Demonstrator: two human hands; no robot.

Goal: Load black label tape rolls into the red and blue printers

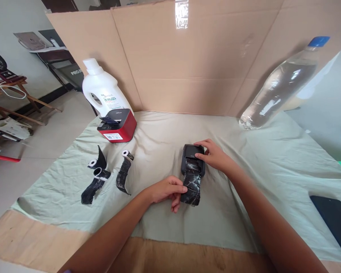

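While the left hand (170, 189) pinched the left edge of a black strip (192, 187) between thumb and forefinger, the right hand (213, 153) gripped the upper right part of a black device (189, 151) between thumb and fingertips. The device sat on the cloth (159, 134) covering the worktop (170, 258), and the strip extended from it toward the person. By judgement, the strip was in place at the device and the lid appeared down (whether it had latched could not be told). Removal of the strip was not yet done; its far end remained at the device. To the left, an upright roll (93, 163), an open black tube (101, 173) and a further roll (125, 153) lay loose, each with black material trailing and untouched by either hand. Beyond these stood a red box (121, 131), with a white jug (102, 89) behind it.
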